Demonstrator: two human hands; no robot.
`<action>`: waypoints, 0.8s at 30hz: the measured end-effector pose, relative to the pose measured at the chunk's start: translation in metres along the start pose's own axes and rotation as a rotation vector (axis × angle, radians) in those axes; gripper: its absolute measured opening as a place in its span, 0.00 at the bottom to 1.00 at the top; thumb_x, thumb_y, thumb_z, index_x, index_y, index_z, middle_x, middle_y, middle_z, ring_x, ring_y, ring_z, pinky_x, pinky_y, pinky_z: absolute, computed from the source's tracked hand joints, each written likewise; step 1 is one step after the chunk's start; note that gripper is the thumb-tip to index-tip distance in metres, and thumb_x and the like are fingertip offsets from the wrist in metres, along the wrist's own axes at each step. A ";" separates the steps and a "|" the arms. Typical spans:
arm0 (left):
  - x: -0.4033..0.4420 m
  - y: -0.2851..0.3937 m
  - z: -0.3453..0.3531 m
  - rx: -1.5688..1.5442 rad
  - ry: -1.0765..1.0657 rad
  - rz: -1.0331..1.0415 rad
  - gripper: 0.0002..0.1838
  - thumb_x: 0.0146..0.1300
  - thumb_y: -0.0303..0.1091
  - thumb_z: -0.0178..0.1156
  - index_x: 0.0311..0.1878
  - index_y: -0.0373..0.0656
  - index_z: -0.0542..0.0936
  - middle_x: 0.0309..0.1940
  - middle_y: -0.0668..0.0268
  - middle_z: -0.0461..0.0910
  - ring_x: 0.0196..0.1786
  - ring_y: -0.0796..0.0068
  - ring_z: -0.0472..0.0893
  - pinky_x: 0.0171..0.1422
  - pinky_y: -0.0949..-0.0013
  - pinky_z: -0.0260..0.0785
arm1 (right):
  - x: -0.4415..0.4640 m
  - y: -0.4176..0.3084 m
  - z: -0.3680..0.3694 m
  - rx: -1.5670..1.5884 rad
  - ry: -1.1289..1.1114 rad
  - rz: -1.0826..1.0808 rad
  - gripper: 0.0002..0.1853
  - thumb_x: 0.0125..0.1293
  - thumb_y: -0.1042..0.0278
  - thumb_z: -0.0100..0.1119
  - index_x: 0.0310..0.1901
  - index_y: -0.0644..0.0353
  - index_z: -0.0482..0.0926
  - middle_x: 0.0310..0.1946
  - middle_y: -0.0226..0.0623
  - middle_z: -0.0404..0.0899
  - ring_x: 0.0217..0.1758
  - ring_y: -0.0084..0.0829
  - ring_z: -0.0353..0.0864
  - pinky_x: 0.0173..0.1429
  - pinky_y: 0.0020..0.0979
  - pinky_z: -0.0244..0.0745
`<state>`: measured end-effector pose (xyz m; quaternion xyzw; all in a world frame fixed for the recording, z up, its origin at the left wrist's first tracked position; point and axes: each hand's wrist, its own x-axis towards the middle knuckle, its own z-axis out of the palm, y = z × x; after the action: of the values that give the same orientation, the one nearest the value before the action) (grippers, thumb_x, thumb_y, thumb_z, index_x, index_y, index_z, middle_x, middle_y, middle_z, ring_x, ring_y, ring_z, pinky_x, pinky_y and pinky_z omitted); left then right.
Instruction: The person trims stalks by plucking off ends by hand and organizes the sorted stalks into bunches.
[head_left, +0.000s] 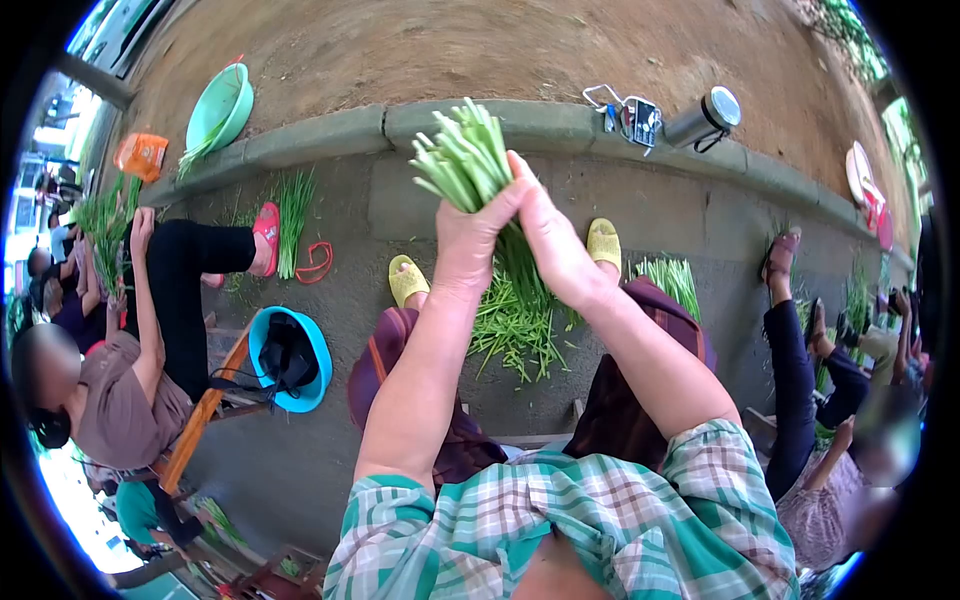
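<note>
A thick bunch of long green stalks (465,158), pale at the cut ends, stands upright in front of me with its ends pointing away. My left hand (474,232) is wrapped around it. From the other side my right hand (545,228) presses against the same bunch, its fingers partly hidden behind the stalks. The darker lower part hangs down between my forearms. Below, on the ground between my yellow slippers, lies a loose pile of short green cuttings (520,335). More long stalks (670,280) lie beside my right foot.
A concrete kerb (330,138) runs ahead, with a steel flask (703,117) and keys (638,122) on it. At left are a green basin (220,108), a blue bucket (318,350) and a seated person (130,390) holding stalks. Other people sit at right.
</note>
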<state>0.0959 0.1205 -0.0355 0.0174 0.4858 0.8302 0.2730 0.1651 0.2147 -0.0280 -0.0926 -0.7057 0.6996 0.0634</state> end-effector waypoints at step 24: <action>-0.007 0.143 -0.105 -0.096 0.199 0.459 0.20 0.62 0.31 0.65 0.55 0.37 0.73 0.42 0.57 0.82 0.45 0.62 0.82 0.57 0.57 0.75 | -0.017 0.145 -0.119 -0.173 0.274 0.691 0.21 0.69 0.48 0.58 0.52 0.57 0.79 0.42 0.31 0.85 0.45 0.23 0.83 0.47 0.31 0.77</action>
<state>0.0085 -0.0208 0.0277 0.0325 0.4535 0.8902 0.0288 0.2137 0.3277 -0.1705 -0.4230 -0.6742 0.5987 -0.0904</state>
